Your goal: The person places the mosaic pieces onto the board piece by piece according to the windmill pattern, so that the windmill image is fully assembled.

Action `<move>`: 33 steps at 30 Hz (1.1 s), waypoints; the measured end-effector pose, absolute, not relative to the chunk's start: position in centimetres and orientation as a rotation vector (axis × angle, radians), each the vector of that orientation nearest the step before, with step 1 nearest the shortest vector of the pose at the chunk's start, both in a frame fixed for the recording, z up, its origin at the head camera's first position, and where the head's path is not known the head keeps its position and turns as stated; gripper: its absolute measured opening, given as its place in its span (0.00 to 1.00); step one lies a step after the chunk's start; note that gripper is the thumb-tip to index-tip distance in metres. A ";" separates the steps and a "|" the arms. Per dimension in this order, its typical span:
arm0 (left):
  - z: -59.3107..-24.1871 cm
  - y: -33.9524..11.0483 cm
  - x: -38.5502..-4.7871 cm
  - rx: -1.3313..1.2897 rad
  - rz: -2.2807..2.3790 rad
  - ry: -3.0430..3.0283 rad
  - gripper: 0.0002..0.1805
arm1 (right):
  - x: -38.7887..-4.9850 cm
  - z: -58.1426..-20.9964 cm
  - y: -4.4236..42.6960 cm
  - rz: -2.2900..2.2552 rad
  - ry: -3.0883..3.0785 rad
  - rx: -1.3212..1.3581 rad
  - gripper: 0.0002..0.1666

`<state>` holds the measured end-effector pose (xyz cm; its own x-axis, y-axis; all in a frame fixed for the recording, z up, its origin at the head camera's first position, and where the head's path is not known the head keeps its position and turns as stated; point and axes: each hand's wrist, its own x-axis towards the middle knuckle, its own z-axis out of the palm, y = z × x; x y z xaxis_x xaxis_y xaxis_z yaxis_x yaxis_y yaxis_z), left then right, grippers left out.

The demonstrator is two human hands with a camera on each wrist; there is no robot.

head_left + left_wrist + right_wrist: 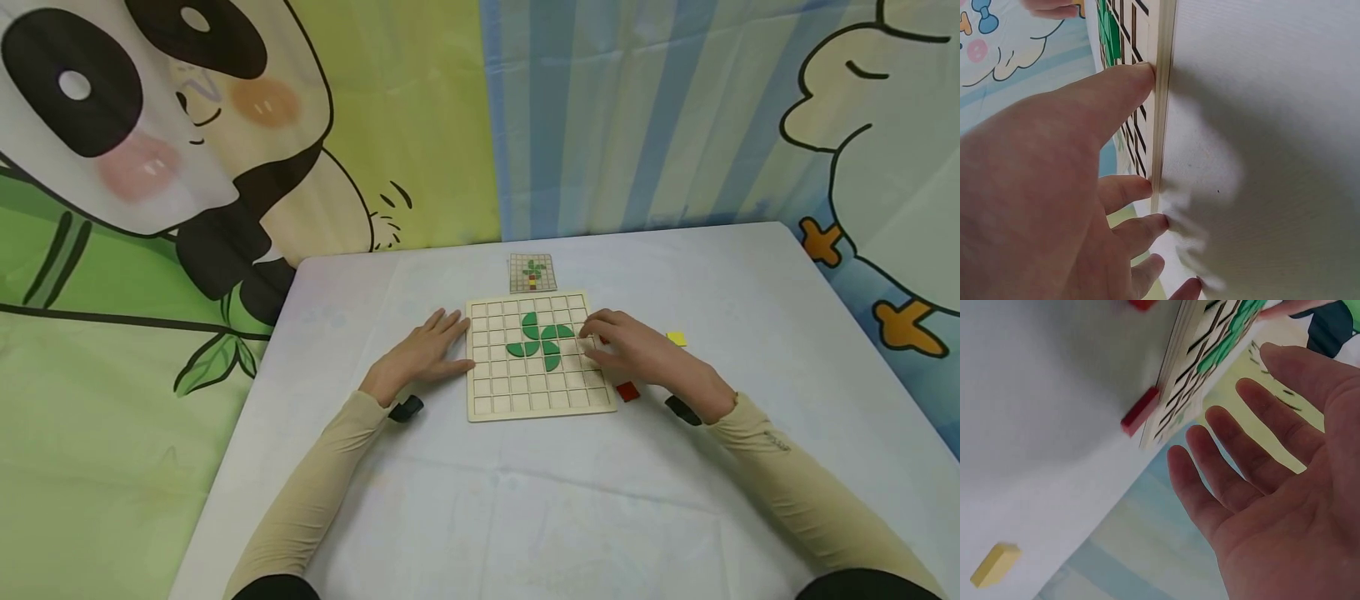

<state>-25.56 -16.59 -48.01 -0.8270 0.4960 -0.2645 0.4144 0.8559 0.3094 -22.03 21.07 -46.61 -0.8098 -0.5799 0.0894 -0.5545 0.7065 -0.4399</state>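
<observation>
A square wooden grid board (491, 387) lies on the table, with several green quarter-round pieces (552, 362) grouped in a leaf-like pattern near its middle. My left hand (426, 350) rests along the board's left side; in the left wrist view its thumb (1129, 78) touches the edge. Over the right edge hovers my right hand (637, 346). The right wrist view shows its fingers (1222, 425) spread and loosely bent, holding nothing. A red block (1141, 411) lies against the board's right edge, mostly hidden under that hand in the head view. Another red block (627, 392) lies nearer the front.
Behind the board lies a small card (532, 273) printed with a grid, green shapes and red and yellow squares. A yellow block (677, 338) sits right of the right hand. The white table (480, 517) meets a cartoon-printed cloth (420, 125) at the back.
</observation>
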 end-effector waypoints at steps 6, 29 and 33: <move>-48.0 -16.5 -25.6 0.683 0.329 2.699 0.48 | -22.5 -46.1 22.4 -0.659 2.870 -0.833 0.17; -47.9 -16.4 -25.5 0.692 0.311 2.692 0.48 | -24.2 -48.0 24.4 -0.547 2.885 -0.764 0.17; -48.1 -16.5 -25.6 0.688 0.307 2.694 0.48 | -24.3 -47.8 24.2 -0.535 2.878 -0.731 0.16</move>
<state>-25.65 -16.47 -48.07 -0.8239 0.4967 -0.2729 0.4225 0.8593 0.2882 -24.29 24.24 -47.84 -0.8755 -0.4821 -0.0326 -0.4382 0.8206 -0.3668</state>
